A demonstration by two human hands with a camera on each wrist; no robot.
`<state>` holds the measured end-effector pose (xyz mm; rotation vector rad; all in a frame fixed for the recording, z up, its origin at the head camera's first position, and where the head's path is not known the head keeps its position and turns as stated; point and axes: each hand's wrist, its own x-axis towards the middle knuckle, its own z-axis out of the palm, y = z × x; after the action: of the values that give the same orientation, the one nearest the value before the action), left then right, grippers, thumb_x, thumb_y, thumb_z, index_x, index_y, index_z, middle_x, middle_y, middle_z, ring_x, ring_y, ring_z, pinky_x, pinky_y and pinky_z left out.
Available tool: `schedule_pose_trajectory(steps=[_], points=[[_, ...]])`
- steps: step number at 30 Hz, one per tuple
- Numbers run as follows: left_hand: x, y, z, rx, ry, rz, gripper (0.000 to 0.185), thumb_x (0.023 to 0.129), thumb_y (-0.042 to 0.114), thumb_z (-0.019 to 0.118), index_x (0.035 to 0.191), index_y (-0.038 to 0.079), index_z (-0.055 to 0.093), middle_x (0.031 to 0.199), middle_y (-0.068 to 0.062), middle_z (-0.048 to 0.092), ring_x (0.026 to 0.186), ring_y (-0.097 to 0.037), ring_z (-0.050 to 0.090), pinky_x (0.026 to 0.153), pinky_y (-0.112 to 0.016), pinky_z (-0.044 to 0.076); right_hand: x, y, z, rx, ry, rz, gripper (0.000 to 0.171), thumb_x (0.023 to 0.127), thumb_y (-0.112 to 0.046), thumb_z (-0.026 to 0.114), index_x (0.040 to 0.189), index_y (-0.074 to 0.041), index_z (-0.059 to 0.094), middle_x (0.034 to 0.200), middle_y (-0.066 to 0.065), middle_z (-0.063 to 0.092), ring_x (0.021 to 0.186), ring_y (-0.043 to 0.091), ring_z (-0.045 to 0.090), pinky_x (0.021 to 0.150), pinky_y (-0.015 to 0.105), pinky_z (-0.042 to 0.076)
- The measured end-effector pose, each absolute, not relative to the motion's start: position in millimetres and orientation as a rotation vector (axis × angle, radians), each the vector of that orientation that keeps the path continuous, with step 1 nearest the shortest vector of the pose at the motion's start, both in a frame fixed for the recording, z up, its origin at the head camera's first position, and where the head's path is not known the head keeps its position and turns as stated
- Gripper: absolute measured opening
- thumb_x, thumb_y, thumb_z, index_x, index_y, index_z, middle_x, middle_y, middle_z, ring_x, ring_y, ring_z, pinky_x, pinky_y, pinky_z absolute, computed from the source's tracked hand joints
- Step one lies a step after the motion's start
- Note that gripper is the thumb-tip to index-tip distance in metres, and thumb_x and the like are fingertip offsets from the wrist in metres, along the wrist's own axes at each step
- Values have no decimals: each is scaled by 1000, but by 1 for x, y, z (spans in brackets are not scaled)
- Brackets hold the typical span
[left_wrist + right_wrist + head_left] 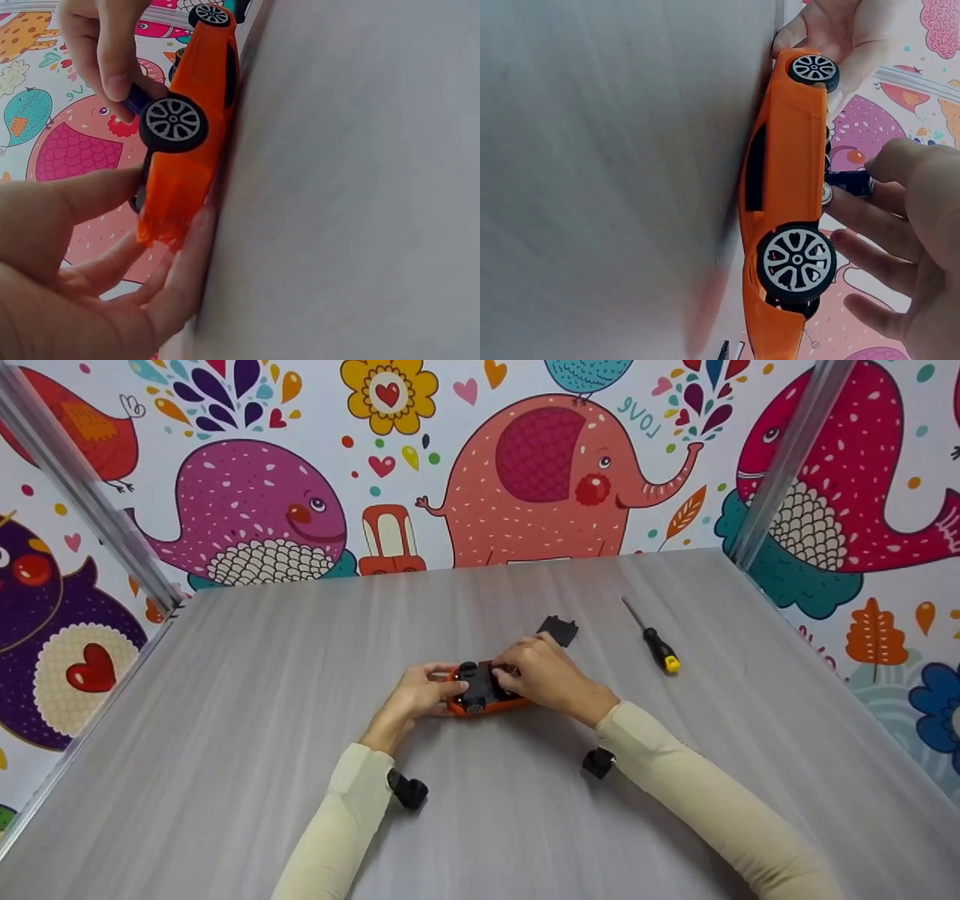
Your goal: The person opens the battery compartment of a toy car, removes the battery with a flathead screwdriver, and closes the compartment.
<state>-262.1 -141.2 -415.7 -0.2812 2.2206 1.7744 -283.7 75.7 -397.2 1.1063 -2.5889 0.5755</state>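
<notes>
Grey table, contents noted.
Overturned orange car between left hand and right hand; black cover beyond right hand, screwdriver rightward.

Both hands grip, close together, sleeved forearms slanting inward.

The sleek orange toy car looks like smooth, glossy plastic. The dark-blue cylindrical battery looks smooth-cased. The flat black cover, far side, appears matt plastic; rightward, the black-and-yellow screwdriver has a metal shaft. The grey wood-grained worktop shows faint sheen.
</notes>
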Motion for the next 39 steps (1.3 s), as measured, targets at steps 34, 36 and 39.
schedule_pose_trajectory(steps=[34, 36, 39], points=[[-263, -141, -417, -272, 2219, 1789, 49, 91, 9, 71, 138, 4, 57, 134, -22, 58, 95, -20, 67, 74, -33, 62, -286, 112, -384, 562, -2592, 1758, 21, 94, -9, 63, 113, -5, 70, 108, 14, 73, 95, 22, 70, 83, 32, 59], [-263, -141, -418, -272, 2217, 1797, 49, 91, 8, 71, 138, 3, 57, 133, -22, 58, 93, -19, 66, 74, -33, 62, -286, 115, -384, 516, -2548, 1869, 22, 96, -10, 60, 116, -3, 68, 109, 14, 72, 98, 24, 71, 82, 30, 60], [-264, -141, -418, -275, 2214, 1804, 49, 91, 7, 71, 138, 3, 57, 131, -21, 58, 92, -18, 64, 73, -33, 62, -286, 121, -383, 433, -2491, 2006, 25, 99, -11, 56, 120, -1, 65, 110, 10, 70, 102, 27, 71, 81, 27, 60]])
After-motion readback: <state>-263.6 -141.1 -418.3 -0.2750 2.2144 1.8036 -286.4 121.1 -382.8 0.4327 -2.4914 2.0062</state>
